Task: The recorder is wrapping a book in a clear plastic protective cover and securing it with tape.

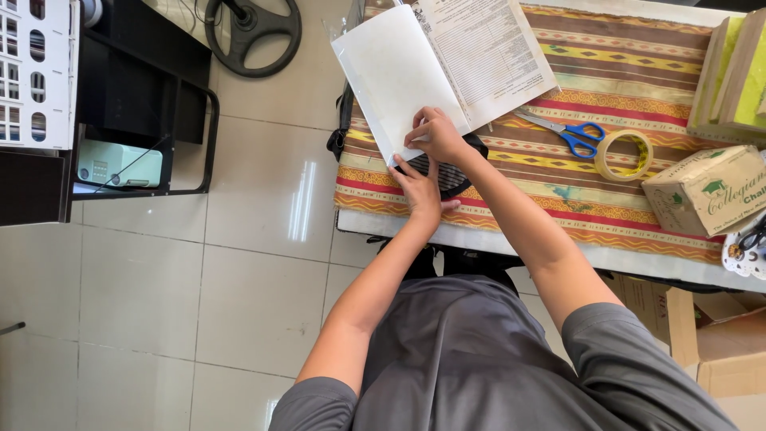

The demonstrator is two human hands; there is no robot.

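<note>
Seen from above: left hand [421,194] laid flat, fingers stretched forward, pressing down on the near corner of a white sheet of paper [395,76] and on a dark patterned thing [448,174] lying half under it; grip spread, closing on nothing. Right hand [436,136] just beyond the left, touching it or nearly so, fingers curled onto the sheet's lower edge; whether pinching the edge or only pressing on it, impossible to tell. White sheet spread at a slant across the left end of the tabletop [550,247], far corner jutting out past the edge over the tiled floor [255,207]. Beside the sheet and joined to it along a fold, a printed page [491,52] of small dense text. Under everything, a striped cloth [622,72] in red, yellow and brown. To the right of the hands, well apart: blue-handled scissors [570,132], then a roll of clear tape [624,155] touching the handles. Further right, a small cardboard box [706,191] at the cloth's edge; yellow-green blocks [738,72] stacked at the far right corner. Below the tabletop at the right, an open carton [702,335]. On the floor at the top, a black steering wheel [253,33]; at the far left, a white plastic crate [36,72] beside a dark metal frame [159,104]
</note>
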